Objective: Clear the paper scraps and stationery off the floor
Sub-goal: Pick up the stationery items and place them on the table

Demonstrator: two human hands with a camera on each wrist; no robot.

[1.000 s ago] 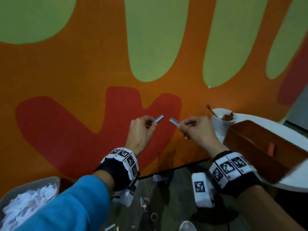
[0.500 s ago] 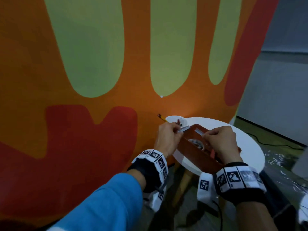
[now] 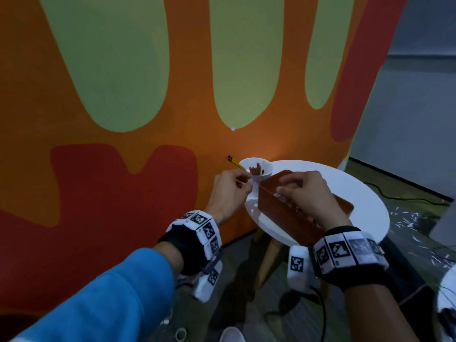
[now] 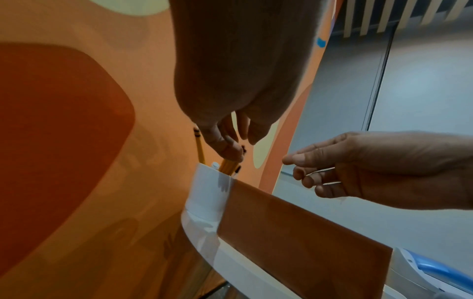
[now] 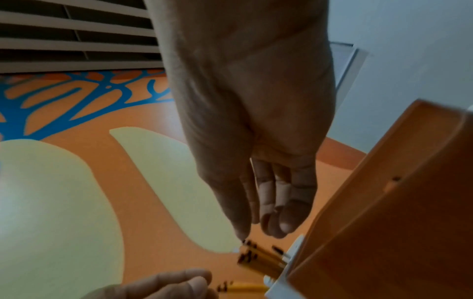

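A white cup (image 3: 266,169) of yellow pencils (image 3: 255,170) stands at the back left of a round white table (image 3: 365,193). Beside it sits a brown tray (image 3: 283,213). My left hand (image 3: 243,181) is at the cup's rim with curled fingers. In the left wrist view its fingertips (image 4: 231,148) pinch the end of a pencil (image 4: 227,165) standing in the cup (image 4: 210,188). My right hand (image 3: 287,186) hovers over the tray's near end. In the right wrist view its fingers (image 5: 286,212) hang relaxed and hold nothing. The small grey-blue pieces are not in sight.
An orange, green and red wall stands right behind the table. Several white paper scraps (image 3: 407,218) lie on the floor to the right, near a black cable (image 3: 394,197). A tape roll (image 3: 181,333) lies on the floor by my feet. The table's wooden leg (image 3: 267,257) is below my right wrist.
Both hands carried small grey-blue pieces rightwards to the table. Now the pieces are out of sight, the left hand is at the cup and the right over the tray.
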